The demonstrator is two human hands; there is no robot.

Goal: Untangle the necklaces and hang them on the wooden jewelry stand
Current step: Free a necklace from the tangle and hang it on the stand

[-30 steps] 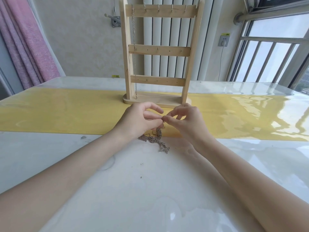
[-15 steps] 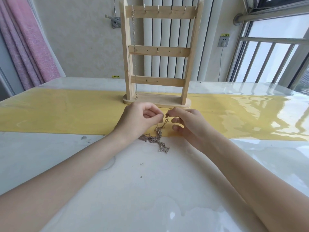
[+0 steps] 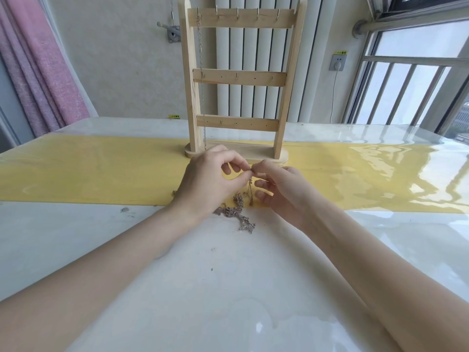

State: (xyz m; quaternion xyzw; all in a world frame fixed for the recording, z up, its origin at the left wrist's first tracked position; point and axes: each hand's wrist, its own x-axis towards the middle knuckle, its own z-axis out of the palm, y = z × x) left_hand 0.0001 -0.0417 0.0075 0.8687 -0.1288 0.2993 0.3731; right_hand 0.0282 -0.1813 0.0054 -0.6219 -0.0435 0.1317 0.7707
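Note:
A tangled bunch of silver necklaces (image 3: 237,214) lies on the table just in front of the wooden jewelry stand (image 3: 238,77). My left hand (image 3: 210,181) and my right hand (image 3: 279,191) meet above the bunch, each pinching a thin chain strand at about the same spot. From the pinch a short strand hangs down to the bunch. One silver necklace (image 3: 201,72) hangs from the leftmost hook of the stand's top bar, down along the left post. The other hooks on the top bar carry nothing.
The stand sits on a yellow runner (image 3: 101,168) across a glossy white table (image 3: 228,288). A white radiator (image 3: 253,59) and a wall lie behind it, a pink curtain (image 3: 43,72) at the left, a window (image 3: 411,80) at the right.
Both hands have risen a little and closed together, lifting a strand off the bunch. The bunch itself has hardly shifted.

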